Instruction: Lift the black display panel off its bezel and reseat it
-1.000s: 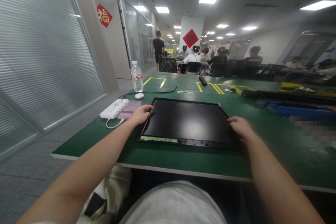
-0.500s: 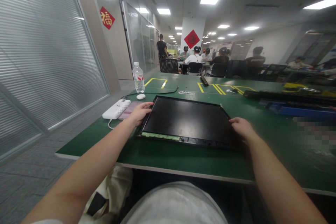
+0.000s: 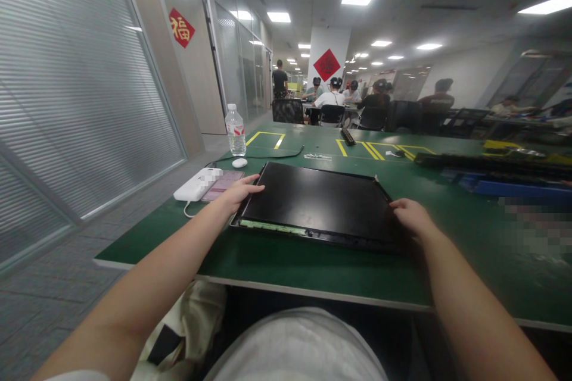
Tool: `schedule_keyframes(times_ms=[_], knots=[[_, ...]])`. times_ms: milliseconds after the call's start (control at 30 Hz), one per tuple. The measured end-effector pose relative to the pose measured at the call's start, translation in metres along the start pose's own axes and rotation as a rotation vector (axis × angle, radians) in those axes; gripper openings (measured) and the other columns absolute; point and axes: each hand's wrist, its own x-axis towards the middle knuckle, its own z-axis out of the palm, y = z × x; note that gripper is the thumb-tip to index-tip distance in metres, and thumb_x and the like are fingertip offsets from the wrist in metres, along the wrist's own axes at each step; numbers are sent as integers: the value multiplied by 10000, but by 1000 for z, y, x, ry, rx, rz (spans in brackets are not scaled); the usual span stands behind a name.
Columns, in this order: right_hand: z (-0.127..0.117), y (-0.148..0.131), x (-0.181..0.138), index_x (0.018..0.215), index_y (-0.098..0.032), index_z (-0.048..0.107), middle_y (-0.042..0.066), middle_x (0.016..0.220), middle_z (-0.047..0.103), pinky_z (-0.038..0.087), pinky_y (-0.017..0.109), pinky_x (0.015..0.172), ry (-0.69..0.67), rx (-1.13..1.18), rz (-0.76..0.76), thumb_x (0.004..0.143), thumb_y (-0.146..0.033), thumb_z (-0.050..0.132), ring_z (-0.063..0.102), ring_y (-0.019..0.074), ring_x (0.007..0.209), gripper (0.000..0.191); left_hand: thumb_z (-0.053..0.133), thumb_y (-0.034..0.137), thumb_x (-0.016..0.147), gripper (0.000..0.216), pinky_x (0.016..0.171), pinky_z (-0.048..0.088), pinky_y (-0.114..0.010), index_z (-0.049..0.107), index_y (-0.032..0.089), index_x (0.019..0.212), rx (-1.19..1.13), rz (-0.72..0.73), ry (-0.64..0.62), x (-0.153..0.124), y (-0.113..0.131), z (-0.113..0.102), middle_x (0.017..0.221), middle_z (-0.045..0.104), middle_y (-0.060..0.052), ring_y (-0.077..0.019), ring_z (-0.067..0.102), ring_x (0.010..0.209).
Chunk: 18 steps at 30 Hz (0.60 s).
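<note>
A flat black display panel (image 3: 317, 199) lies over the green table in front of me, a green circuit strip (image 3: 272, 227) along its near left edge. My left hand (image 3: 239, 193) grips the panel's left edge, thumb on top and fingers at the side. At the right edge, my right hand (image 3: 411, 215) pinches the rim between thumb and fingers. The undersides of the panel and the fingertips beneath it are hidden. A pink phone (image 3: 226, 183) and a white power bank (image 3: 196, 183) rest just left of my left hand.
Behind the panel stand a water bottle (image 3: 235, 131) and a small white case (image 3: 239, 163), with a black cable (image 3: 272, 157) beside them. Blue and black parts (image 3: 513, 184) lie to the right. Several people sit at tables farther back.
My left thumb has moved onto the panel's top face. The panel's left side sits slightly higher. My right hand keeps its hold; a standing person in the background has shifted slightly right.
</note>
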Motion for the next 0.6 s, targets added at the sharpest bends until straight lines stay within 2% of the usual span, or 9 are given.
schedule_keyframes(times_ms=[267, 600], knots=[[-3, -5, -4, 1033, -166, 766, 113, 1023, 754, 525, 315, 831, -23, -7, 11, 737, -81, 557, 699, 247, 933, 372, 763, -14, 662, 699, 602, 620, -357, 614, 142, 1328, -14, -2, -103, 3, -2, -3, 766, 781, -82, -244, 742, 606], [-3, -6, -5, 1020, -175, 778, 110, 1028, 754, 517, 294, 851, -6, -37, -11, 753, -86, 562, 699, 241, 956, 355, 785, 20, 647, 675, 569, 614, -352, 618, 157, 1287, 6, 39, -93, 5, -6, -4, 747, 772, -64, -241, 734, 599]])
